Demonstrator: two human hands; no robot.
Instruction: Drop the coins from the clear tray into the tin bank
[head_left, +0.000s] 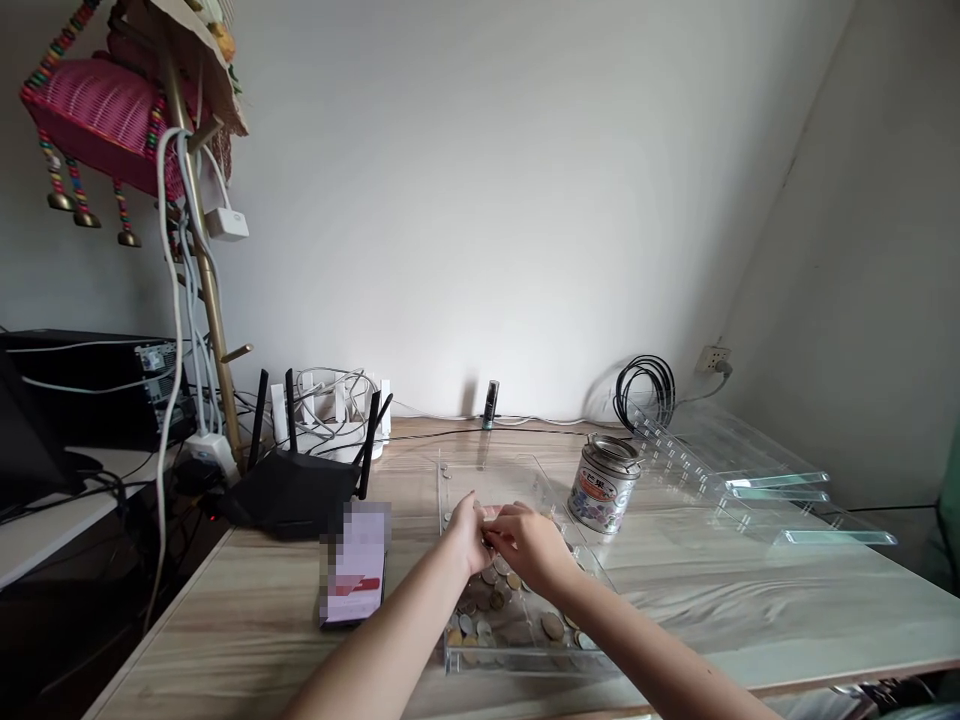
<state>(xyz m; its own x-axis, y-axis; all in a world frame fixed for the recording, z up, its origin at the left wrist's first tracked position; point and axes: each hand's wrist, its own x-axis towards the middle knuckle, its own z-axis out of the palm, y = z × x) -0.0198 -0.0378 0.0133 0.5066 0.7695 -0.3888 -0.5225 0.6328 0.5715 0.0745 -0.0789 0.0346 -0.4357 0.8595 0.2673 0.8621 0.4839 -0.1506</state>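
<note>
A clear plastic tray (540, 660) with low walls and dividers lies on the wooden desk, and many loose coins (497, 598) are spread over its floor. My left hand (471, 532) is above the middle of the tray, palm turned up and cupped, with coins in it. My right hand (529, 545) reaches across it from the right, thumb and fingers pinched on a small coin at the left palm. The right fingers hide most of the left fingers and much of what lies in the palm.
Right of the tray stands a printed tin can (602, 490). Clear acrylic panels (765, 490) and a coiled black cable (645, 390) are farther right. On the left are a phone (358, 570) and a black router (292, 490). A small bottle (490, 405) stands by the wall.
</note>
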